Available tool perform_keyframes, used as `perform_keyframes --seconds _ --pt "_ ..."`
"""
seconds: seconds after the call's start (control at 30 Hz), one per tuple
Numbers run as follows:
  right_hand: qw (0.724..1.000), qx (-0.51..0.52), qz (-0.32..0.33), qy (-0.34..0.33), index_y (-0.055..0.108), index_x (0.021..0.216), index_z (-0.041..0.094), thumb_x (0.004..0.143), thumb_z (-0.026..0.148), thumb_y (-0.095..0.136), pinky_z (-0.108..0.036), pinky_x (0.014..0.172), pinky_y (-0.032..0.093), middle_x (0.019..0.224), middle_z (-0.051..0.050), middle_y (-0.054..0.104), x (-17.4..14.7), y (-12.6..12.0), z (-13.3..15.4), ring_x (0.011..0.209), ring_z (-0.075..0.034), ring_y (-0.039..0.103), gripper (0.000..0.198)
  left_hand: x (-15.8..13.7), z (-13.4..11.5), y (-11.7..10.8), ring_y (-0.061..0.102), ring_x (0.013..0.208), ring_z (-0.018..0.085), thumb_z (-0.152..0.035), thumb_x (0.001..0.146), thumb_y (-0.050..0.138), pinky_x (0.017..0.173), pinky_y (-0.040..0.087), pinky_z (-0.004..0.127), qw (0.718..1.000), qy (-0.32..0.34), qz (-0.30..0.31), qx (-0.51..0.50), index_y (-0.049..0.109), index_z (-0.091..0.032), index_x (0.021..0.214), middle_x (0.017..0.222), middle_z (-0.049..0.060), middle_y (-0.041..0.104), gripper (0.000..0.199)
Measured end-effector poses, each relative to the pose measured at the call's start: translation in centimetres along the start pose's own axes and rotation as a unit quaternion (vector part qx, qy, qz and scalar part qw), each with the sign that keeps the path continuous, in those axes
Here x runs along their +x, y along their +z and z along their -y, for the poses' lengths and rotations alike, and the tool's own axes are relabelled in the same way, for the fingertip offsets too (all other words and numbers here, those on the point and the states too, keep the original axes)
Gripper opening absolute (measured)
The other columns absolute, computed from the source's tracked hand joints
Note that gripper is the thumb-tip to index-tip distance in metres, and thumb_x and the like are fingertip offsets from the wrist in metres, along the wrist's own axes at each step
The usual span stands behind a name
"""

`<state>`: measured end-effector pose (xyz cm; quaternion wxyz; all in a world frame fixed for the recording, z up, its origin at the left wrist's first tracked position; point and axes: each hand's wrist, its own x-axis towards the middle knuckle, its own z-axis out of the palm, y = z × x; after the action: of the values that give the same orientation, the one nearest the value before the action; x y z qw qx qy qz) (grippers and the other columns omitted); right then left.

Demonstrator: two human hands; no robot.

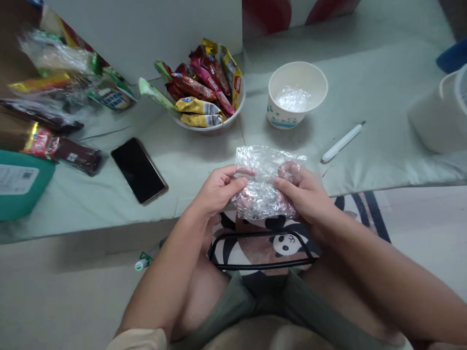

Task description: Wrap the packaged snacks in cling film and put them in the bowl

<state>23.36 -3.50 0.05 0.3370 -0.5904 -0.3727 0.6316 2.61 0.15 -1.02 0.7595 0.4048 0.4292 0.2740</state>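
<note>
A crinkled, clear sheet of bubble wrap [265, 197] hangs between my two hands, just over the table's front edge. My left hand [221, 189] pinches its left side, thumb on top and fingers beneath, partly seen through the plastic. On the right side, my right hand [304, 187] grips it the same way, its index finger curled behind the film. Beyond the hands stands a white paper cup [282, 116] with more crumpled clear plastic [294, 98] inside. A white pen-like tool [343, 142] with a thin dark tip lies to the right of the cup.
A clear bowl [204, 127] of wrapped snacks stands left of the cup. A dark-screened phone [139, 170] lies near several snack packets [78, 153] and a green container [25, 184]. At the right is a white bucket-like container [438, 114]. A panda-print stool [262, 248] sits below the table edge.
</note>
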Motion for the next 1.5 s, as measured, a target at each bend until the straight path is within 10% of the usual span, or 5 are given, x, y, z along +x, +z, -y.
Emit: perform_keyframes --seconds 0.3,0.5,0.9,1.37,1.5 --pt "0.993 0.088 0.047 -0.058 0.055 0.068 0.025 0.071 0.062 0.055 -0.034 0.049 0.04 0.064 -0.004 0.054 -0.2 -0.8 0.7 0.054 -0.017 0.05 0.037 0.2 -0.8 -0.8 0.057 0.048 0.015 -0.046 0.074 0.068 0.042 0.046 0.027 0.998 0.057 0.017 -0.034 0.071 -0.02 0.066 0.058 0.005 0.065 0.027" --pt "0.987 -0.121 0.029 -0.1 0.058 0.086 0.023 0.079 0.043 0.07 -0.029 0.06 0.043 0.076 0.0 0.059 0.3 -1.2 -0.3 0.064 -0.013 0.051 0.024 0.2 -0.3 -1.0 0.056 0.062 0.01 -0.024 0.067 0.08 0.055 0.046 0.021 0.993 0.111 -0.021 0.04 0.066 -0.02 0.082 0.077 -0.001 0.063 0.022" --pt "0.968 -0.073 -0.056 -0.236 0.057 0.115 0.025 0.085 0.046 0.065 -0.046 0.107 0.048 0.127 -0.011 0.068 0.3 -1.4 -0.1 0.123 -0.027 0.062 0.037 -0.3 1.2 -0.4 0.063 0.079 0.011 -0.006 0.08 0.057 0.068 0.049 0.022 0.927 0.251 -0.049 0.274 0.059 -0.024 0.123 0.099 0.002 0.067 0.046" --pt "0.97 -0.069 0.232 -0.006 0.065 0.087 0.017 0.078 0.033 0.074 -0.027 0.066 0.041 0.077 0.0 0.062 0.4 0.4 0.3 0.07 -0.012 0.053 0.021 0.1 1.4 -0.9 0.068 0.084 0.011 -0.016 0.091 0.058 0.067 0.055 0.021 0.906 0.316 -0.093 0.265 0.054 -0.027 0.136 0.109 0.004 0.071 0.046" --pt "0.973 -0.069 0.219 -0.018 0.063 0.086 0.017 0.077 0.031 0.073 -0.027 0.068 0.043 0.076 0.001 0.061 0.4 0.6 0.1 0.07 -0.013 0.053 0.019 -0.1 1.3 -0.6 0.069 0.104 0.017 -0.014 0.09 0.057 0.08 0.059 0.029 0.837 0.364 -0.192 0.36 0.06 -0.025 0.129 0.121 0.007 0.071 0.041"
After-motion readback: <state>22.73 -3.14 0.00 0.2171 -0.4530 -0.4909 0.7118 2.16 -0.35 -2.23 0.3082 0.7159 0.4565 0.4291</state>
